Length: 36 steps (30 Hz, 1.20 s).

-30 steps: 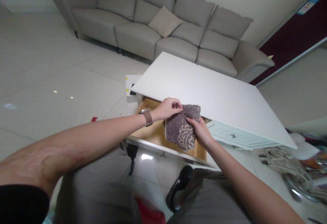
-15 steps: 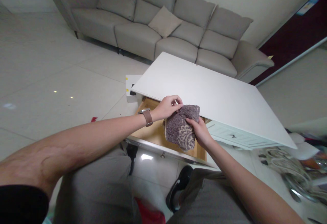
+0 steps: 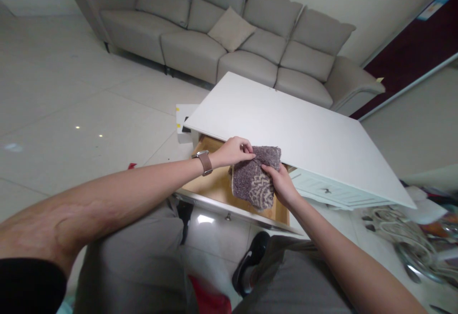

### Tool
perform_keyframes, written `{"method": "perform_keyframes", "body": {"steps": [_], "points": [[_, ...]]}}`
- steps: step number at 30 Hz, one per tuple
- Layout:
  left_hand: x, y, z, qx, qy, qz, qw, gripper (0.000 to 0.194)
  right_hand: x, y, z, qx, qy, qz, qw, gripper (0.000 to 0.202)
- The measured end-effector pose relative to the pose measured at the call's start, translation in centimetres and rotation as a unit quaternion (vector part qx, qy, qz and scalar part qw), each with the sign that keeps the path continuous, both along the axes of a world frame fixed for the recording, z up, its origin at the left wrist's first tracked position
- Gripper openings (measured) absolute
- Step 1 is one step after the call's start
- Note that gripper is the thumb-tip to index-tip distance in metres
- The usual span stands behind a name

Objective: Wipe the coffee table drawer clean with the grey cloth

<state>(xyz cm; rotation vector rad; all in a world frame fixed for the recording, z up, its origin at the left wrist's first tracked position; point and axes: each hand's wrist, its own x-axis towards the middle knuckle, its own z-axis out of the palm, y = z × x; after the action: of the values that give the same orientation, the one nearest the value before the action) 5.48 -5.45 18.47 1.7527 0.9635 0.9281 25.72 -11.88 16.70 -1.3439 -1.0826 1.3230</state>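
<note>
A folded purple-grey towel (image 3: 246, 178) with a cream pattern is held up over the pulled-out wooden drawer (image 3: 209, 183) of a white coffee table (image 3: 282, 123). My right hand (image 3: 281, 180) grips the towel's right side, thumb on top and the other fingers hidden beneath. At the towel's upper left, my left hand (image 3: 238, 152) has its fingers curled, thumb and fingertips pinching the cloth. A watch (image 3: 203, 161) with a brown strap sits on my left wrist.
Beyond the table stands a long grey sofa (image 3: 193, 49) with a beige cushion (image 3: 232, 28). A white box (image 3: 184, 135) is at the table's left end. Clutter with a coiled cable (image 3: 397, 228) lies on the floor at right. The drawer front (image 3: 236, 216) juts toward my knees.
My left fingers have shifted slightly down onto the towel's upper left part. The towel and my right hand stay nearly in place.
</note>
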Motion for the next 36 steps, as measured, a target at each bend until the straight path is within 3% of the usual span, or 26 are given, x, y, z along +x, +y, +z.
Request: {"method": "perform_keyframes", "body": {"steps": [13, 21, 30, 36], "points": [[0.2, -0.1, 0.3, -0.001, -0.012, -0.023, 1.0, 0.013, 0.1, 0.1, 0.0, -0.001, -0.003, -0.002, 1.0, 0.043], [0.3, -0.6, 1.0, -0.015, -0.052, -0.005, 0.999, 0.013, 0.1, 0.1, -0.3, -0.006, -0.009, 0.007, 1.0, 0.044], [0.2, -0.2, 0.2, -0.046, -0.069, -0.041, 0.996, 0.015, 0.2, 0.2, -0.5, -0.007, -0.006, 0.017, 1.0, 0.043], [0.0, 0.0, -0.2, -0.019, -0.049, -0.091, 0.994, 0.037, 0.4, 0.3, -0.6, -0.008, -0.002, 0.016, 1.0, 0.042]]}}
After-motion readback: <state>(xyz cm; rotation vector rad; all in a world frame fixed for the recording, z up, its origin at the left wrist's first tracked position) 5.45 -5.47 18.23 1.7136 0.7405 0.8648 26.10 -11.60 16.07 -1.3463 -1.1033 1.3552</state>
